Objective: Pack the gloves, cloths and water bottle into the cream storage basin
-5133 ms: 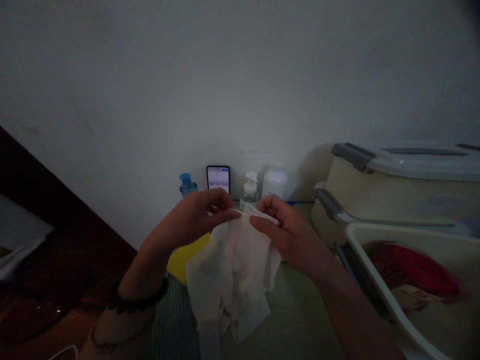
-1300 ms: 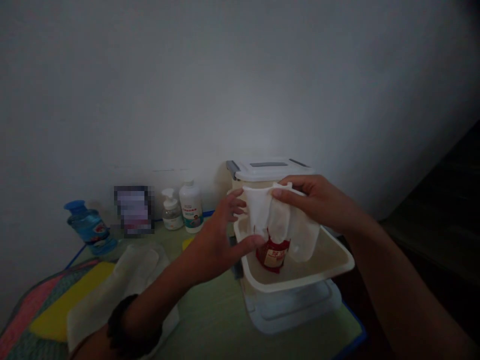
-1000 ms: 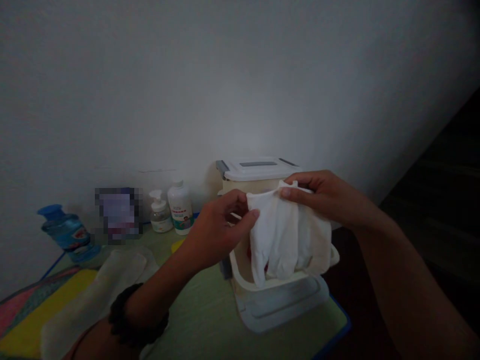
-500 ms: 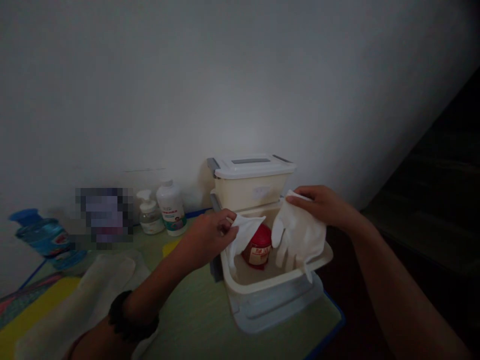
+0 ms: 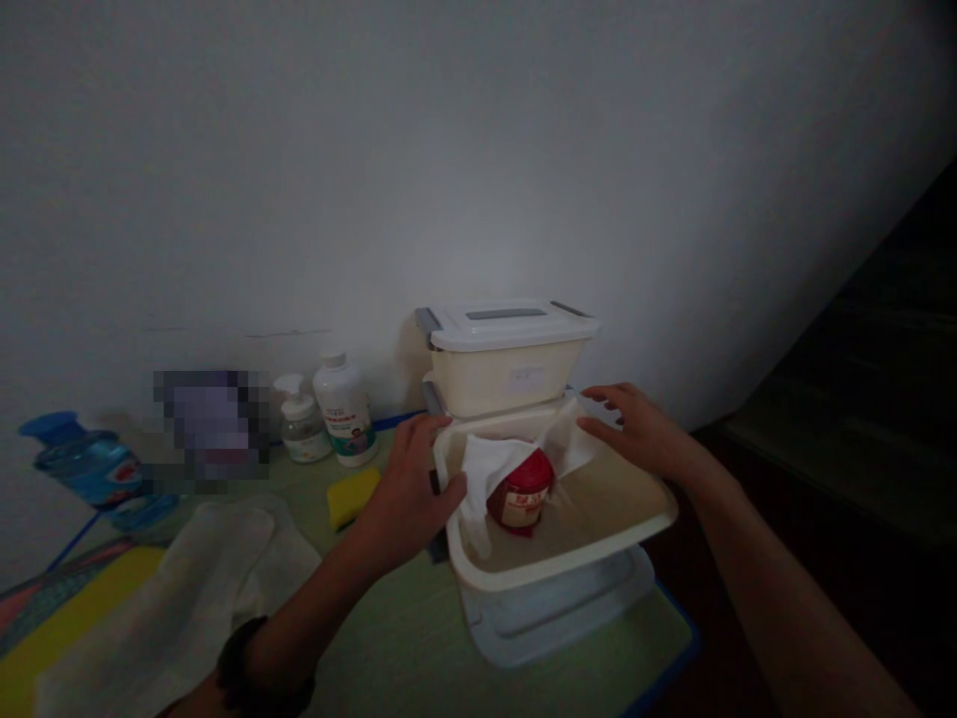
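An uncovered cream plastic bin [image 5: 635,524] holds a red jar [image 5: 521,494] with a pale label. One white glove [image 5: 485,469] lies over the jar's left side and down the bin's inner left wall. More white glove fabric [image 5: 572,439] rests behind and right of the jar. My left hand [image 5: 415,494] is at the bin's left rim, thumb and fingers apart, holding nothing. Over the back right of the bin, my right hand [image 5: 632,429] has its fingers spread beside the white fabric, apparently not gripping it.
A lidded cream box [image 5: 508,374] stands behind the bin, and a grey lid [image 5: 560,608] lies beneath the bin's front. Left are a yellow sponge [image 5: 351,499], a white bottle [image 5: 344,414], a pump bottle [image 5: 303,424], a blue bottle [image 5: 97,469] and a whitish cloth [image 5: 171,588].
Both hands have let go of the white gloves, which now rest in the bin. The right glove went from hanging at the front right to behind the jar.
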Demonstrator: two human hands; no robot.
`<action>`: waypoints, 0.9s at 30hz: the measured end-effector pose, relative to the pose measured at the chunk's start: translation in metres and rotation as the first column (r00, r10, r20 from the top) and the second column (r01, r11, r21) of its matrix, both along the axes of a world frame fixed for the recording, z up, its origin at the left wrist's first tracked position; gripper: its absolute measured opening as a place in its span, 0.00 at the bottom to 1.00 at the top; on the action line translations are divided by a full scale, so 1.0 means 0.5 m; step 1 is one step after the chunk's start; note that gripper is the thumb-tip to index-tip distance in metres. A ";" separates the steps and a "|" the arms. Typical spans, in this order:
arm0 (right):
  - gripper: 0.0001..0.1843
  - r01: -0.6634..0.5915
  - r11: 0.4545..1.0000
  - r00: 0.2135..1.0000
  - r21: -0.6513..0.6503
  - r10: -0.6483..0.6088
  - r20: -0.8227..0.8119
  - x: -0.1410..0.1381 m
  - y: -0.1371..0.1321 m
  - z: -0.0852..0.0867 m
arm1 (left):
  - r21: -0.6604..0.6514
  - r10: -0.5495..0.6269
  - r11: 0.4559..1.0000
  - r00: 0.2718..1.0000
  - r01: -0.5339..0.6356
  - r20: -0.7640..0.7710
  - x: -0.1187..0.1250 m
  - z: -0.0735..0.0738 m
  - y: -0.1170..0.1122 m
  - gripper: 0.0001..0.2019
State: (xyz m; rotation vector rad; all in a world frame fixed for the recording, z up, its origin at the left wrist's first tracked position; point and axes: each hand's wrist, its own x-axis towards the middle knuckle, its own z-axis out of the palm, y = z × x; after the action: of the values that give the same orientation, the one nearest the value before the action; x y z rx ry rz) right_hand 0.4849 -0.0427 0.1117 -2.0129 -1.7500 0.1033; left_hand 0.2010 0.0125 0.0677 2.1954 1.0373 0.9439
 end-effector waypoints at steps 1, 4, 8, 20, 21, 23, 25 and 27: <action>0.22 0.031 0.999 0.999 -0.015 -0.031 -0.007 0.007 -0.002 -0.006 | -0.081 -0.008 0.997 1.000 0.009 0.019 -0.004 -0.004 0.001 0.26; 0.19 0.079 0.991 0.995 -0.110 -0.085 -0.046 0.025 -0.010 -0.019 | -0.395 -0.065 0.915 0.997 0.079 0.050 -0.014 -0.004 0.000 0.29; 0.18 0.105 0.973 0.988 -0.205 -0.125 -0.086 0.039 -0.023 -0.019 | -0.590 -0.040 0.805 0.998 0.067 0.058 -0.015 0.006 -0.006 0.25; 0.13 -0.148 0.946 0.905 -0.290 0.011 -0.426 -0.063 -0.068 0.022 | -0.667 0.101 0.741 0.971 0.073 0.218 -0.147 0.045 -0.044 0.21; 0.13 -0.180 0.949 0.892 -0.260 0.046 -0.450 -0.078 -0.066 0.024 | -0.688 0.113 0.720 0.963 0.090 0.244 -0.166 0.047 -0.050 0.21; 0.14 -0.232 0.946 0.859 -0.227 0.089 -0.504 -0.108 -0.064 0.030 | -0.719 0.145 0.687 0.948 0.111 0.285 -0.200 0.046 -0.060 0.21; 0.16 -0.273 0.932 0.819 -0.237 0.096 -0.566 -0.139 -0.067 0.037 | -0.730 0.197 0.677 0.932 0.094 0.303 -0.232 0.045 -0.066 0.22; 0.20 -0.322 0.915 0.777 -0.243 0.109 -0.620 -0.171 -0.069 0.046 | -0.734 0.257 0.677 0.918 0.051 0.301 -0.261 0.050 -0.069 0.21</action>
State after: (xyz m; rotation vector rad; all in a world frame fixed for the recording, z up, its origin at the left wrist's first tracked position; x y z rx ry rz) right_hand 0.3996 -0.0770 0.1345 -1.6934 -1.5932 1.0682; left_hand 0.0706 -0.0222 0.0926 1.2264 1.1013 0.7669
